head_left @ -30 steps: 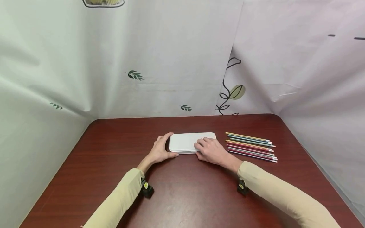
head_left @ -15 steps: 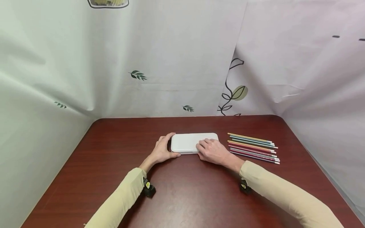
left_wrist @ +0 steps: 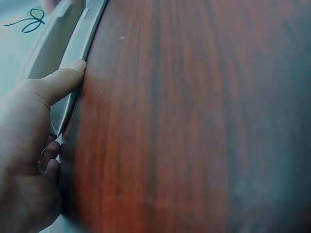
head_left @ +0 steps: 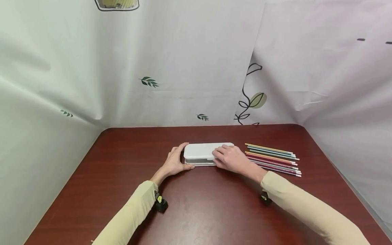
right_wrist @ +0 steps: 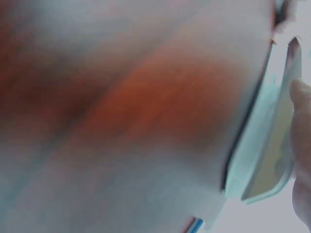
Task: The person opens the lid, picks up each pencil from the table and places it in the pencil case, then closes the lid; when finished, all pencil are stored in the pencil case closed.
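A long white pencil case (head_left: 197, 149) lies on the dark red-brown table, its lid raised along the front so that a gap shows over the base. Around the case's left end, my left hand (head_left: 173, 164) holds the base, thumb at the front edge. The left wrist view shows that thumb (left_wrist: 65, 80) against the base's front side. With curled fingers, my right hand (head_left: 232, 159) grips the lid near its front right part. In the right wrist view the thumb (right_wrist: 302, 94) is at the lid's edge, above the base (right_wrist: 257, 131); the other fingers are mostly hidden.
To the right of the case lie several pencils (head_left: 272, 154) in a loose row, white ends toward the right. Pale printed curtains (head_left: 196, 68) hang behind and beside the table (head_left: 196, 204).
The pencil case's lid, shut before, has come up at the front, and my right hand has risen slightly with it. My left hand keeps its place at the left end.
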`<state>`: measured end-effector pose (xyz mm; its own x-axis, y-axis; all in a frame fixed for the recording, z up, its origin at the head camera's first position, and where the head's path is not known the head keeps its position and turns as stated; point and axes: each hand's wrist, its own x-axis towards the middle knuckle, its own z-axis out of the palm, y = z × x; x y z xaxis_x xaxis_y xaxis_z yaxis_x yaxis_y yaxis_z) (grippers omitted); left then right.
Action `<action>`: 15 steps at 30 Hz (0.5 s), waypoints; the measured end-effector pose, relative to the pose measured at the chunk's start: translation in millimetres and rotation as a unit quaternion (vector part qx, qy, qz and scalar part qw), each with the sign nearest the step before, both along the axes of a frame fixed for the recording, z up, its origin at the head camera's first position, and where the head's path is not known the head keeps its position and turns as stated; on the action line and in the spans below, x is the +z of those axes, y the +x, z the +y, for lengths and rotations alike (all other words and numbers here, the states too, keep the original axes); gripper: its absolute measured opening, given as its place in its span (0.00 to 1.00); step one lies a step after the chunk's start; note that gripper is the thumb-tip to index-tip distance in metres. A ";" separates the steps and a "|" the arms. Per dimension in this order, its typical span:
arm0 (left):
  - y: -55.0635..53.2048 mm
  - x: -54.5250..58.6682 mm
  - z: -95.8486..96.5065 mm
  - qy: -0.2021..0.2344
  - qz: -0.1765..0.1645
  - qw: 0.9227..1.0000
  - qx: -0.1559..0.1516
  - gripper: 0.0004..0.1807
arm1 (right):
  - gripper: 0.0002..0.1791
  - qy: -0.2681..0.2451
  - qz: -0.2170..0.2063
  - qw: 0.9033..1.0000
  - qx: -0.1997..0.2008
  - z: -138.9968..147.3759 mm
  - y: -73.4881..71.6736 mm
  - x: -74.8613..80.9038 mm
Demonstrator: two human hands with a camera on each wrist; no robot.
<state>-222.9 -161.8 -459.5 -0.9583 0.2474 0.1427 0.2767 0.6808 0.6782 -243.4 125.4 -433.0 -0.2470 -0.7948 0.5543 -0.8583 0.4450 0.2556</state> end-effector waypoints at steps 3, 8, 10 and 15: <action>0.2 -1.2 0.0 0.001 -0.003 1.000 -0.001 0.56 | 0.14 -0.020 -0.029 0.999 0.006 6.9 -2.7 5.1; 0.0 -0.7 -1.1 0.002 -0.001 1.000 -0.002 0.56 | 0.12 -0.036 -0.042 0.998 0.012 17.4 -7.2 11.8; 0.0 -0.6 -1.3 0.001 0.000 1.000 -0.002 0.56 | 0.12 -0.037 -0.047 0.998 0.008 20.9 -7.1 14.1; 0.1 -2.3 -0.8 -0.003 0.001 1.000 0.000 0.57 | 0.10 -0.044 -0.067 0.997 -0.006 30.3 -6.9 20.0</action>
